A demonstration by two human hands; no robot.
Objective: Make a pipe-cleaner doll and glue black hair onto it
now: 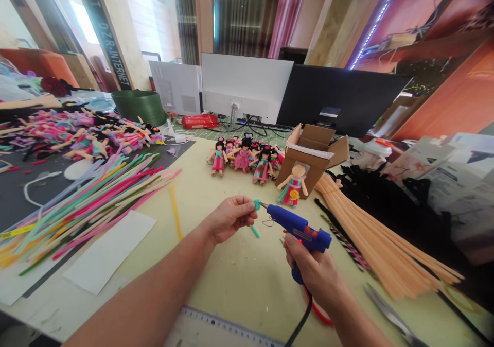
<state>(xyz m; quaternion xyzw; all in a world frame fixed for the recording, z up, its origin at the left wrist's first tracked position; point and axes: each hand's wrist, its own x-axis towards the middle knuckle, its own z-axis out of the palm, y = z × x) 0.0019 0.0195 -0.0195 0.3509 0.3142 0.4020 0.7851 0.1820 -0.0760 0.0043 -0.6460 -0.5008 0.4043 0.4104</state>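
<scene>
Ruler (pixel 231 327) nearest. Right hand (pixel 306 259) gripping glue gun (pixel 299 226), tip right at teal piece (pixel 257 204); left hand (pixel 231 218) pinching that piece above table (pixel 235 280). Beyond: bald doll (pixel 292 188) before box (pixel 318 174), dark-haired dolls (pixel 243 159) alongside. Farther: white monitor (pixel 247 79).

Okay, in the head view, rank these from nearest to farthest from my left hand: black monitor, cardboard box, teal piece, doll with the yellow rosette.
From your left hand:
1. Teal piece: held at the fingertips.
2. Doll with the yellow rosette: ahead, to the right.
3. Cardboard box: just behind the doll.
4. Black monitor: beyond the box.
</scene>
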